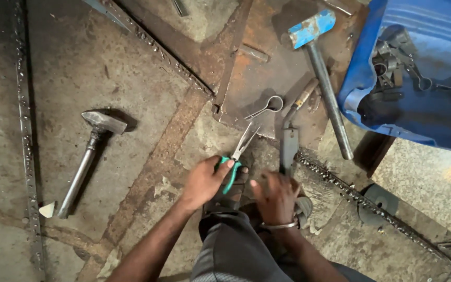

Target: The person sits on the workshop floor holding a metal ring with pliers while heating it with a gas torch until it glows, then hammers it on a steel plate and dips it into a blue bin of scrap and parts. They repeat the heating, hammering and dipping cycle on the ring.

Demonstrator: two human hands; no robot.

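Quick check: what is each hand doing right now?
Left hand: closed on the green-handled pliers.
Right hand: blurred, empty as far as visible, open or shut unclear.

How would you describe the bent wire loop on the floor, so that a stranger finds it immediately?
Start at the blue tub in the upper right corner. Left of it, the blue-headed hammer lies on a rusty plate. The wire loop lies on that plate just left of the hammer's handle, beyond the pliers in the left hand; it alone is thin wire with a round eye.

Left hand (203, 181) grips green-handled pliers (237, 156); right hand (276, 196) rests beside a flat steel bar (289, 149).
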